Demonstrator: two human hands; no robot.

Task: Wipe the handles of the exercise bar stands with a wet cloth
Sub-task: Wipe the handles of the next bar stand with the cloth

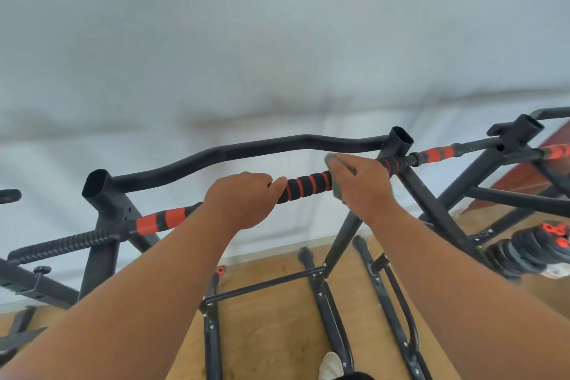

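The black tubular steel exercise bar stand [410, 194] fills the view, its black foam handle with red stripes [303, 187] crosswise at chest height. The left hand [243, 199] holds a closed grip around the handle's left part; the right hand [361, 185] clamps the grey-green cloth [333, 163] around its right end — wiping looks under way, with the further red-banded handle [438, 153] likely left.

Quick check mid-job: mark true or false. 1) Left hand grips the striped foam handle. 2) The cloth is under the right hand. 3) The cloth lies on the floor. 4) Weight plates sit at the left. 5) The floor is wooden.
1) True: the left hand grips the striped foam handle.
2) True: the cloth is under the right hand.
3) False: it is on the handle.
4) False: the weight plates sit at the right.
5) True: the floor is wooden.
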